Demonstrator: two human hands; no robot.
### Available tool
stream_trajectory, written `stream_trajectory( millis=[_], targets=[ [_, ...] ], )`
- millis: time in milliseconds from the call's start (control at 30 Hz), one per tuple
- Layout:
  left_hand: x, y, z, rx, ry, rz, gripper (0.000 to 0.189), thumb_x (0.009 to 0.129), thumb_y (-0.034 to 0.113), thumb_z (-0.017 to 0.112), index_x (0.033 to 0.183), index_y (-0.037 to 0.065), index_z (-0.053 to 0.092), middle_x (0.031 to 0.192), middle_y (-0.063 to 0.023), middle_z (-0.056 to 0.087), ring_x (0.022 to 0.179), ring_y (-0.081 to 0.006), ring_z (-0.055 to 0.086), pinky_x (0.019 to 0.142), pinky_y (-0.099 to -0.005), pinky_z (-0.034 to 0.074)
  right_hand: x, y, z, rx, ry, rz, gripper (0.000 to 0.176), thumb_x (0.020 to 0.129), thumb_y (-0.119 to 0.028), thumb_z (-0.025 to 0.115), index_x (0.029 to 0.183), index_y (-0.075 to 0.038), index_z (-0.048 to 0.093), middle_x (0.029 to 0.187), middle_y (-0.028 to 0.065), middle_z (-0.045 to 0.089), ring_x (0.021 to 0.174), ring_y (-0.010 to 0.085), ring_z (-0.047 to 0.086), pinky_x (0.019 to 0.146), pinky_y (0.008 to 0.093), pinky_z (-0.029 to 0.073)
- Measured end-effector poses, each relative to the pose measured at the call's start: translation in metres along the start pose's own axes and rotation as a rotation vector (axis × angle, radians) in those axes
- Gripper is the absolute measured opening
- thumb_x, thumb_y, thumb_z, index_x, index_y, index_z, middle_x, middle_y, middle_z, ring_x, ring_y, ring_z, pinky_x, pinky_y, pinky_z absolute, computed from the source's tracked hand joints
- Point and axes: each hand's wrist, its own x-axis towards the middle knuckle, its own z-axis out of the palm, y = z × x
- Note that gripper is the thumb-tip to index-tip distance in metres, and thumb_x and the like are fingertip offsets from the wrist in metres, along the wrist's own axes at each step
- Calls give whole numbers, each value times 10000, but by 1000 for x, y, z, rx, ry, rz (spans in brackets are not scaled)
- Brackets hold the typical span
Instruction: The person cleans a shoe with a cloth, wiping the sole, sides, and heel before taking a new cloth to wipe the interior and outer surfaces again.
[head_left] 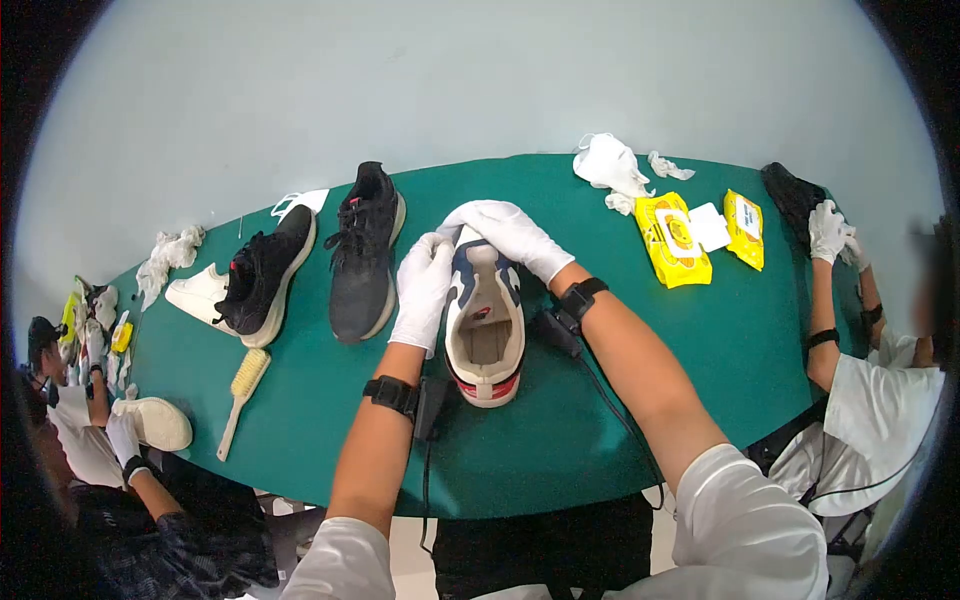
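Note:
A white, navy and red sneaker (pixel 485 345) rests on the green table in front of me, its heel toward me and its beige inside facing up. My right hand (pixel 508 236), in a white glove, wraps over the toe and hides it. On the shoe's left side, my left hand (pixel 424 285), gloved too, is closed with its fingers curled against the upper near the toe. Whether a small thing is also tucked in those fingers is hidden. Just left of my left hand lies a dark grey and black sneaker (pixel 364 270).
Further left are a black sneaker (pixel 268 275), a white shoe (pixel 200 295) and a brush (pixel 243 395). Two yellow wipe packs (pixel 672 240) and crumpled white tissue (pixel 610 165) lie at the back right. Co-workers handle a white shoe (pixel 160 424) at left and a black shoe (pixel 792 200) at right.

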Motion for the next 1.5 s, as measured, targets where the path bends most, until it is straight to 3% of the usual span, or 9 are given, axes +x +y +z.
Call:
stream_trajectory(
  millis=[467,767,833,900,933,1000,1200,1333,1500],
  targets=[
    [8,-19,8,-181,18,20,205,955,118,535,1043,-6,671,917,-29,665,809,-84,583,749,-246,486,-29,-13,12,481,323,216,417,1032,-336,436,1298,-69,613,1242,96,647,1125,155,587,988,264,430],
    [7,-22,7,-46,69,79,281,946,248,510,1048,55,687,935,-151,704,835,-242,676,776,-343,506,-83,4,40,-157,310,225,494,1073,-310,316,1442,10,386,1486,218,412,1381,279,407,1125,321,310],
    [5,-17,7,-55,56,35,283,951,252,508,1043,56,689,922,-159,703,839,-246,681,772,-343,506,-100,-13,51,1005,380,188,446,1061,-156,308,1469,24,335,1437,147,468,1339,213,444,1125,294,326],
    [4,-15,6,-54,72,69,284,954,252,507,1038,54,692,911,-152,706,830,-235,680,768,-338,505,-126,-72,47,608,342,317,447,1058,-95,296,1485,39,299,1473,115,427,1390,178,366,1164,280,273],
    [5,-16,7,-79,74,80,285,954,252,507,1038,52,693,910,-149,707,825,-229,678,767,-337,504,-133,-67,64,1242,495,223,445,1069,-117,288,1488,34,306,1509,99,383,1414,144,313,1175,259,225],
    [0,-8,5,-105,64,74,291,958,245,504,1023,28,687,917,-145,710,826,-223,676,772,-340,502,-155,-69,72,626,431,106,439,1072,-179,391,1451,43,386,1439,66,464,1347,130,389,1114,239,294],
    [0,-11,4,-58,87,138,312,964,233,477,969,-12,671,869,-181,687,791,-254,660,747,-358,493,-183,-115,83,876,503,412,446,1066,-205,422,1444,32,408,1418,45,483,1293,116,432,1096,240,318],
    [-9,2,1,-112,64,118,318,959,236,466,932,-11,665,851,-195,674,776,-274,650,733,-369,485,-199,-119,102,818,587,430,314,1057,-349,444,1031,-70,585,877,-43,510,802,71,409,744,254,347],
    [-5,-6,2,-165,78,93,303,950,213,488,914,-35,660,810,-143,668,746,-177,609,722,-328,471,-224,-137,119,831,568,473,312,1049,-359,465,956,-82,575,841,-56,472,778,58,400,703,247,348]
  ],
)
